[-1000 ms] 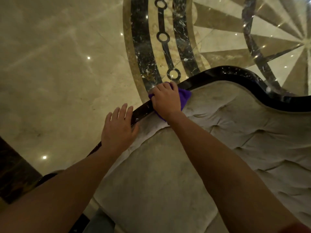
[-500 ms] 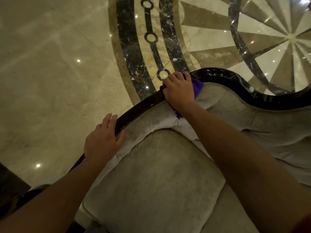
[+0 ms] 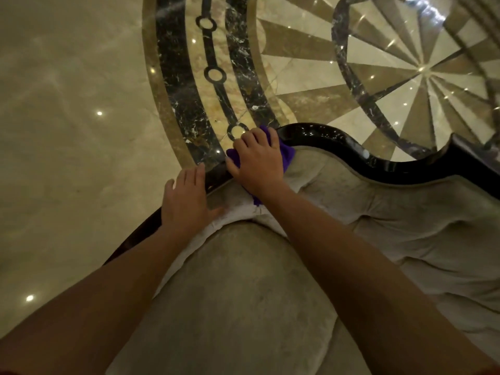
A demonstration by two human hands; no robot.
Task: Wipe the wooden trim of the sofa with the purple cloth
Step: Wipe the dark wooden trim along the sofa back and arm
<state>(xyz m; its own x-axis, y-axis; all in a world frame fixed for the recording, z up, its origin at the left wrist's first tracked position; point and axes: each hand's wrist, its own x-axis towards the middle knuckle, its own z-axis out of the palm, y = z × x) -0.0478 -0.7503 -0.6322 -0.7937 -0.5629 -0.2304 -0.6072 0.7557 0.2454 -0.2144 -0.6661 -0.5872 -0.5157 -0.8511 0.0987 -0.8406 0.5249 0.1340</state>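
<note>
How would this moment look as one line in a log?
step: wiping | right hand: presses purple cloth on wooden trim | left hand: flat, braces on trim

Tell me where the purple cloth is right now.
In the head view, the purple cloth sits centre frame under the right hand, pressed on the glossy dark wooden trim, right of the left hand.

left hand (image 3: 186, 201) – bare, no rings | right hand (image 3: 258, 161) – bare | forearms unsleeved

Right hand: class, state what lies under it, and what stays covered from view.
Under the right hand lies the purple cloth, pressed on the dark wooden trim; its edges poke out around the fingers and wrist. The trim beneath the cloth is hidden.
</note>
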